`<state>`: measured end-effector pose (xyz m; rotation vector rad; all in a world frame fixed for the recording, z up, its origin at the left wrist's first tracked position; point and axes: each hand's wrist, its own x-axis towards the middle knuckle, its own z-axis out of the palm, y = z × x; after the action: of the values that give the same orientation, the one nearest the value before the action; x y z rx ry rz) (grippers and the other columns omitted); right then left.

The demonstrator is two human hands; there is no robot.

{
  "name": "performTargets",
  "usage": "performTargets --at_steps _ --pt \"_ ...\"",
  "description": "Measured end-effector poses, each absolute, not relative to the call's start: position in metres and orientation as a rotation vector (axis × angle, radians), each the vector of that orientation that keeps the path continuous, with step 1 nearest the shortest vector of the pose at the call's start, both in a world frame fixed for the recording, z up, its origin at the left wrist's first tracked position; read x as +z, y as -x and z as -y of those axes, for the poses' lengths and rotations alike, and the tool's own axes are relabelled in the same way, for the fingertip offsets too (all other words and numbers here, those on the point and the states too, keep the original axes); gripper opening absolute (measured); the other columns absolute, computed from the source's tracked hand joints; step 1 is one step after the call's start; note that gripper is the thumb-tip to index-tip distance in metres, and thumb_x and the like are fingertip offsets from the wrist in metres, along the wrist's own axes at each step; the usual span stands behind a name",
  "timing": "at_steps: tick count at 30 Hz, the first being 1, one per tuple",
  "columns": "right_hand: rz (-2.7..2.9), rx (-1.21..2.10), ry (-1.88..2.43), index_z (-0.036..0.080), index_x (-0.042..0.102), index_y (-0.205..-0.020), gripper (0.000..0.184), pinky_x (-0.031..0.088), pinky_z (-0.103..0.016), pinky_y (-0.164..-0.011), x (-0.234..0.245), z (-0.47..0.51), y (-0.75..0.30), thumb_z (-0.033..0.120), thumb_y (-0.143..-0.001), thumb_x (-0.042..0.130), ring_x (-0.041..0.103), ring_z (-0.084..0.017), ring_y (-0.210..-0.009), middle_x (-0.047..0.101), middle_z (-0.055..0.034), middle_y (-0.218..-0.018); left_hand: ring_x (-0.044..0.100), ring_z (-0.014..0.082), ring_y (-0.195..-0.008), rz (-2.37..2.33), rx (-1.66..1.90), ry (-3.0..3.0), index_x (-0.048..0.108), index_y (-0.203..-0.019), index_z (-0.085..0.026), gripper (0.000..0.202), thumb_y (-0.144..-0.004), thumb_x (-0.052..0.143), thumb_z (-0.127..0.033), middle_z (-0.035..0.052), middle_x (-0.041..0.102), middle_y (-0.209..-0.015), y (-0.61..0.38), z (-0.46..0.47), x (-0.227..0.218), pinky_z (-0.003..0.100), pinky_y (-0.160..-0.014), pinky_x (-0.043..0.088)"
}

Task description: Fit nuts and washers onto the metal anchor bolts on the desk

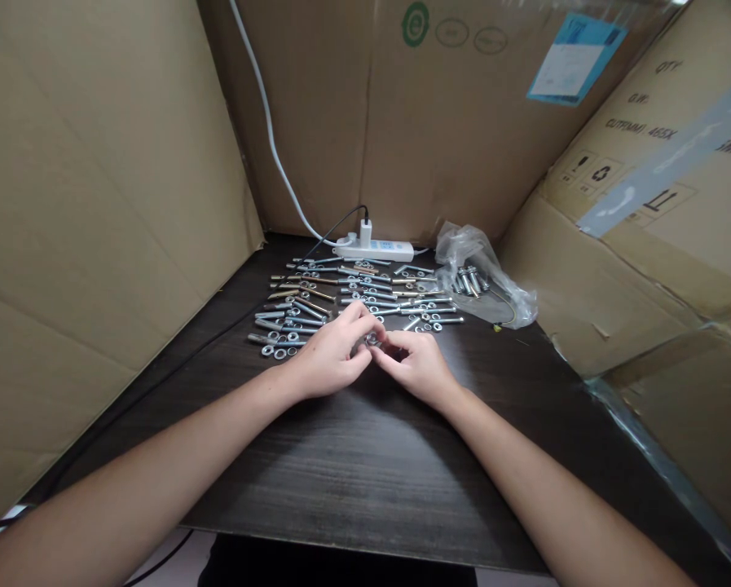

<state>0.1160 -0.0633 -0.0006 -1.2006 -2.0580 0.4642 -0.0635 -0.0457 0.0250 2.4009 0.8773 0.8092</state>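
Note:
My left hand (337, 352) and my right hand (419, 363) meet over the middle of the dark table, fingers bent and fingertips pinched together. Between the fingertips shows a small shiny metal piece (372, 338), ring-like, perhaps a nut or washer; fingers cover most of it. Just beyond my hands lie rows of long bolts (307, 320), silver and some brass-coloured, many with sleeves. Loose washers and nuts (280, 353) are scattered among them, to the left and right of my hands.
A clear plastic bag (484, 297) with several bolts (470, 280) in it lies at the back right. Behind the rows stands a white power strip (374, 249) with a plugged-in charger. A black cable (218, 333) runs across the left side. Cardboard walls (365, 122) enclose the table (353, 481).

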Motion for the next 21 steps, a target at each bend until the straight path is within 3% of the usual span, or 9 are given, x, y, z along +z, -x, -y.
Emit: performTargets --at_steps 10,21 --pt "2.046 0.512 1.194 0.017 0.062 -0.066 0.019 0.035 -0.021 -0.052 0.0016 0.0637 -0.1144 0.027 -0.081 0.055 0.050 -0.010 -0.050 0.058 0.0026 -0.057 0.052 0.0140 -0.085 -0.851 0.818 -2.402 0.055 -0.094 -0.020 0.012 -0.085 0.046 -0.017 0.0029 0.046 -0.098 0.0626 0.0456 0.0235 0.025 -0.075 0.046" --pt "2.074 0.506 1.221 0.017 0.070 -0.078 0.022 0.036 -0.021 -0.056 -0.0030 0.0618 -0.1169 0.030 -0.085 0.054 0.053 -0.011 -0.055 0.064 0.0000 -0.063 0.050 0.0133 -0.080 -0.867 0.829 -2.379 0.048 -0.101 -0.020 0.021 -0.084 0.042 -0.009 0.0032 0.049 -0.100 0.0627 0.0473 0.0264 0.025 -0.073 0.044"
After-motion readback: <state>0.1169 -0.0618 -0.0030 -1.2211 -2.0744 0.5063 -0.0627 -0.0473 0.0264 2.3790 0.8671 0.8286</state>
